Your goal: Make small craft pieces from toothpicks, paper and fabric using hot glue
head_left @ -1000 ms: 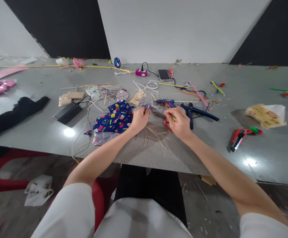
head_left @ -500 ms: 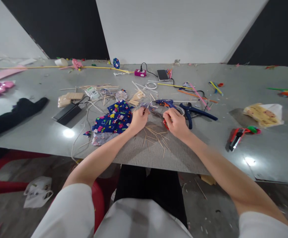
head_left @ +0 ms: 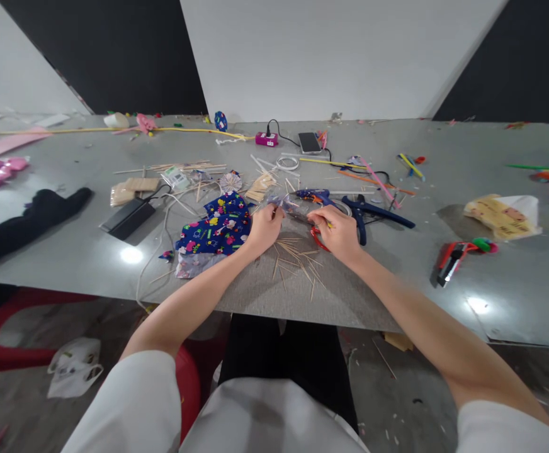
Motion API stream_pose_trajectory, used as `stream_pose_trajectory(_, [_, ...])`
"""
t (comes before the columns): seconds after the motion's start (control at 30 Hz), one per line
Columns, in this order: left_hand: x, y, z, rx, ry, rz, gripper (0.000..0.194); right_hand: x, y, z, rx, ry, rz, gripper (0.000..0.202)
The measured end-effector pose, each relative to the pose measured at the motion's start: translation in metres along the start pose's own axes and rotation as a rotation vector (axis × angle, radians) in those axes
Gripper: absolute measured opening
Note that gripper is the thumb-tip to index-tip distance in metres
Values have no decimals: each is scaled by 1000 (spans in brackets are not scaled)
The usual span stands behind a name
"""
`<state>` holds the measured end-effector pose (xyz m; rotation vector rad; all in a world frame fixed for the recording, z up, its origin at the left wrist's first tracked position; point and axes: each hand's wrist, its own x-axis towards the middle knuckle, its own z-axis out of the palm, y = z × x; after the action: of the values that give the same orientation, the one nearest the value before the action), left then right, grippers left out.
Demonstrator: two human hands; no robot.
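My left hand [head_left: 266, 226] is closed at the middle of the table, its fingertips pinched at the edge of a crumpled clear plastic bag [head_left: 277, 200]; what lies between them is too small to tell. To the right, my right hand [head_left: 335, 231] has its fingers curled together beside red-handled pliers [head_left: 318, 238]; something small and yellow shows at the fingers. Thin wooden sticks [head_left: 298, 255] lie scattered between and below my hands. Blue patterned fabric [head_left: 215, 231] rests left of my left hand. A blue glue gun [head_left: 315, 194] lies just beyond my hands.
A dark blue tool [head_left: 383, 212] lies right of my right hand. Farther right are a cutter [head_left: 451, 264] and a paper bag [head_left: 503, 217]. On the left are a black box [head_left: 128, 217], a cable and black cloth [head_left: 29, 220]. A phone [head_left: 310, 143] lies toward the back.
My right hand has shifted slightly, and its fingers have changed their hold, with a bit of yellow now showing. My left hand has stayed nearly still.
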<state>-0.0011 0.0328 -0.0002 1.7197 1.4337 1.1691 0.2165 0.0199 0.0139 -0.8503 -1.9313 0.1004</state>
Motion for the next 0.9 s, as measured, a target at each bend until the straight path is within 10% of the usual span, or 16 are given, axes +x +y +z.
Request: stream_pose_trajectory(0.9, [13,-6,-12,9,140,-121,31,-1,2,-18,20,9,240,53])
